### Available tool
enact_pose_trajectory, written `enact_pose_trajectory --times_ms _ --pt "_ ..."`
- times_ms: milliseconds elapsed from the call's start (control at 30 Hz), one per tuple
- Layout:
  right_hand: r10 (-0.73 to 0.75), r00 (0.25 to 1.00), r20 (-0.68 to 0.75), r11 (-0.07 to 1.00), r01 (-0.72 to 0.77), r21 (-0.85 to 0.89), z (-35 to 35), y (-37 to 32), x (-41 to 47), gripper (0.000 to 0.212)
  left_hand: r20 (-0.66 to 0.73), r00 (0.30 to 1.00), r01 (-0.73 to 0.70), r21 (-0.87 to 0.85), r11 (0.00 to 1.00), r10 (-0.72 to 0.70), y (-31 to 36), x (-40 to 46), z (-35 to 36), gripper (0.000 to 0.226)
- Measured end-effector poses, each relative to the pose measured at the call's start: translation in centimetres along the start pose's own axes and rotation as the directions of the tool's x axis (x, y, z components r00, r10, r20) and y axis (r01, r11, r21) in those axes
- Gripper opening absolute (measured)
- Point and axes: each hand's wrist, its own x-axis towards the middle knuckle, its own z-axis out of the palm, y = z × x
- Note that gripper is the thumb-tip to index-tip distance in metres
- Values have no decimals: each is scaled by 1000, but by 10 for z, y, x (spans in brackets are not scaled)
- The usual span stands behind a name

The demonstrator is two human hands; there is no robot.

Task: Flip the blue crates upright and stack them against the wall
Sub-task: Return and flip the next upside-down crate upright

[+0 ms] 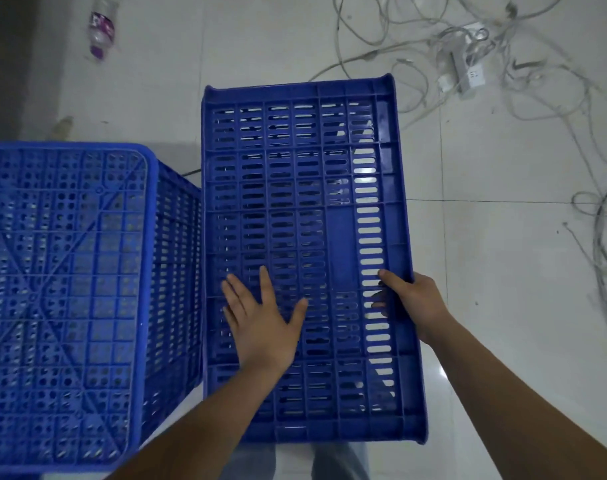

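While the blue slotted plastic crate (305,258) stands tipped on its side on the pale tiled floor (503,237), long axis running away from you, your left hand (260,323) lies flat with fingers spread on its slotted wall and your right hand (413,306) grips the right rim, fingers curled through the slots. A second upturned blue crate (70,289) sits just left; loose white cables (503,64) crowd the far right corner, so roll it carefully.

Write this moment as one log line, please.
left hand flat on tilted blue crate | right hand grips its rim | second crate upside down
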Motion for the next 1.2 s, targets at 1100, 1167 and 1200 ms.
enact_pose_trajectory --times_ms 1100,1167,1200 --pt "-282 940 190 560 322 -763 137 43 -48 25 140 987 163 -827 538 -83 20 77 -42 45" --pt "-270 941 202 463 311 -830 149 51 -48 39 197 968 250 -815 523 -156 17 93 -43 51" --pt "-311 934 177 389 295 -873 154 57 -46 42 214 961 276 -808 521 -176 14 99 -43 50"
